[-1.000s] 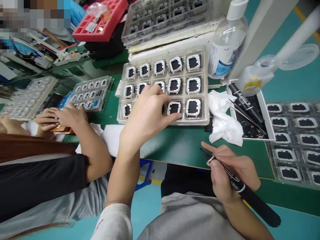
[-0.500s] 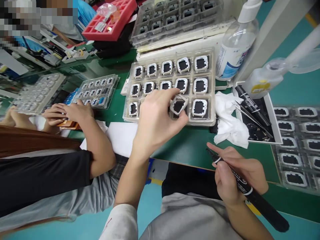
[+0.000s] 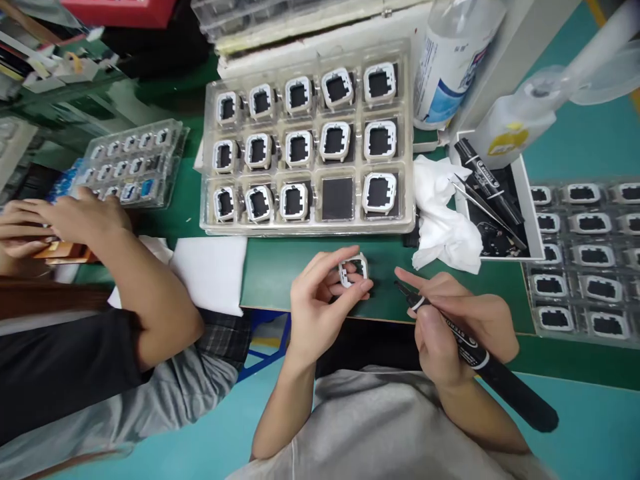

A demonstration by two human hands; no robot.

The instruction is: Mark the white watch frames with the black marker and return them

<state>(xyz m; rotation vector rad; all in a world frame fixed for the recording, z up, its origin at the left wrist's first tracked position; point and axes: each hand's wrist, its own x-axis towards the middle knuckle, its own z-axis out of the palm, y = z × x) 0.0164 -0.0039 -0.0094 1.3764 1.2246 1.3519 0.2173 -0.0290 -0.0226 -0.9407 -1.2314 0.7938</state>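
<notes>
Between thumb and fingers, my left hand (image 3: 320, 300) grips a small white square frame with rounded corners, like a watch case (image 3: 362, 268), above the near edge of the green table. My right hand (image 3: 460, 327) is closed round a black marker pen (image 3: 473, 357), its tip pointing up and left toward the frame but apart from it. Beyond my hands lies a clear plastic tray (image 3: 310, 227) of similar white frames in rows. One pocket (image 3: 337, 199) in its nearest row shows only a dark pad.
At right, a white box (image 3: 537, 240) holds markers and tweezers beside crumpled tissue (image 3: 445, 220) and bottles (image 3: 445, 73). Another frame tray (image 3: 583, 287) lies far right. On the left, a co-worker's arm (image 3: 155, 293) and hands reach over the table near a smaller tray (image 3: 173, 153).
My left hand has lifted the watch case out of the tray's nearest row and drawn it back toward me. My right hand still holds the marker. The view has shifted.
</notes>
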